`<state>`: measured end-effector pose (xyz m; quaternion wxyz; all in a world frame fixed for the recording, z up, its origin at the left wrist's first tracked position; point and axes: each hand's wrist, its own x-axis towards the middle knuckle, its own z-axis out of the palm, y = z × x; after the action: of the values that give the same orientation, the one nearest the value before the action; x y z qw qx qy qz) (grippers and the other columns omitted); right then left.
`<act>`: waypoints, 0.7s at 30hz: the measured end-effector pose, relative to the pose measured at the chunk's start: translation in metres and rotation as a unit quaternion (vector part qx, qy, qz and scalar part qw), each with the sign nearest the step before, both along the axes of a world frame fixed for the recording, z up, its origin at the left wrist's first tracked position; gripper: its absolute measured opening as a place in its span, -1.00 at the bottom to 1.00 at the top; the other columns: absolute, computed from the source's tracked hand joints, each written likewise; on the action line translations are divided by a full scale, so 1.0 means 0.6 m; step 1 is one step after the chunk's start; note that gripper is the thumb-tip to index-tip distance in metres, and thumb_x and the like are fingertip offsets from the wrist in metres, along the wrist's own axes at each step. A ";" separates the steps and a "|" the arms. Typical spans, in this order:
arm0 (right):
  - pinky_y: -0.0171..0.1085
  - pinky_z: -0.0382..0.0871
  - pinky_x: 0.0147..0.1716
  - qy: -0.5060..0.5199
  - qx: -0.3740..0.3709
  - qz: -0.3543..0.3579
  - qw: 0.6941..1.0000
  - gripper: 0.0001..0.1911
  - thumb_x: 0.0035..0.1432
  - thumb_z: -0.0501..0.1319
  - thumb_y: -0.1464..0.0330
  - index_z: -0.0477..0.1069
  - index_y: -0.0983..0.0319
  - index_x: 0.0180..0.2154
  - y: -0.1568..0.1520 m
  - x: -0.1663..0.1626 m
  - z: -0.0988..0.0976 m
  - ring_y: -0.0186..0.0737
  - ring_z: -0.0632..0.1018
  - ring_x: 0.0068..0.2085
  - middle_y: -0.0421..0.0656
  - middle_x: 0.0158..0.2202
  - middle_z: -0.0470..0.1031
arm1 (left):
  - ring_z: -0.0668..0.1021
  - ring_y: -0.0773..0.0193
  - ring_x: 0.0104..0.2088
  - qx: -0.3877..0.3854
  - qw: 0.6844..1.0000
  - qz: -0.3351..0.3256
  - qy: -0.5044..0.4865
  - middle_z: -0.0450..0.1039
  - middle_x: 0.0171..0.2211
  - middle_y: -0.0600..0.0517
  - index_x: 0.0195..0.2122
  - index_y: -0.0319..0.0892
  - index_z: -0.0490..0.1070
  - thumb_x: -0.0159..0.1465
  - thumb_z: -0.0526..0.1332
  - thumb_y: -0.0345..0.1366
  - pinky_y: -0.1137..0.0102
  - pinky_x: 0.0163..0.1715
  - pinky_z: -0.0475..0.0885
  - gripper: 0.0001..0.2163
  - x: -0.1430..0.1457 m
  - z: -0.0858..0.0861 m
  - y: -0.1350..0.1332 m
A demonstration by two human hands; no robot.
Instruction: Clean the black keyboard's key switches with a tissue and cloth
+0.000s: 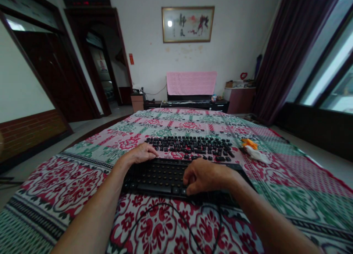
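Observation:
A black keyboard (162,173) lies on the patterned cloth before me, most of its keys bare of caps. Its bottom row carries a long space bar (157,188) and a few other caps. My left hand (141,154) is closed at the keyboard's upper left edge, its fingers pressed together. Curled over the lower middle, my right hand (202,176) has its fingertips at a keycap (184,191) in the bottom row; the fingers partly hide what is between them. Loose black keycaps (190,144) lie in rows just beyond the keyboard.
The patterned tablecloth (154,224) covers the table. A black cable (176,210) loops in front of the keyboard. To the right lie an orange item (249,143) and a crumpled white item (257,154). A pink cloth (191,83) hangs over a screen on the far cabinet.

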<state>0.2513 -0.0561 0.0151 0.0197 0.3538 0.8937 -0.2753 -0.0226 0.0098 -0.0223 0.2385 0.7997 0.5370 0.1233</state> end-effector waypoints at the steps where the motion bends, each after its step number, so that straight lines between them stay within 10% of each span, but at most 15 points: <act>1: -0.48 0.13 -0.59 -0.005 0.002 0.001 1.000 -0.73 -0.16 0.15 0.28 0.46 0.23 -0.37 -0.004 -0.007 -0.002 -0.42 0.38 -0.52 -0.26 -0.51 0.44 | 0.44 0.37 -0.38 0.005 1.000 -0.003 0.004 0.48 -0.39 0.09 -0.28 -0.21 0.47 0.00 0.06 -0.30 0.56 -0.39 0.27 -0.71 0.000 -0.001 0.001; 15: -0.49 0.07 -0.64 -0.015 -0.001 0.010 1.000 -0.79 -0.13 0.08 0.35 0.44 0.30 -0.48 0.000 -0.011 -0.013 -0.47 0.28 -0.60 -0.27 -0.59 0.36 | 0.44 0.36 -0.43 0.012 0.999 0.008 0.050 0.48 -0.44 0.10 -0.30 -0.20 0.48 0.01 0.06 -0.27 0.55 -0.44 0.27 -0.71 0.011 0.005 -0.001; 21: -0.44 0.19 -0.44 0.032 0.178 -0.106 0.978 -0.74 -0.07 0.03 0.42 0.47 0.26 -0.39 0.049 0.032 0.003 -0.35 0.40 -0.43 -0.20 -0.46 0.47 | 0.46 0.35 -0.36 0.070 0.995 -0.005 0.070 0.50 -0.37 0.10 -0.32 -0.13 0.49 0.03 0.06 -0.29 0.55 -0.34 0.26 -0.74 0.040 0.011 -0.008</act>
<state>0.2704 -0.0265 0.0172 -0.1015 0.4356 0.8858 -0.1235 0.0013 0.0053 -0.0158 0.1440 0.8241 0.5381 0.1031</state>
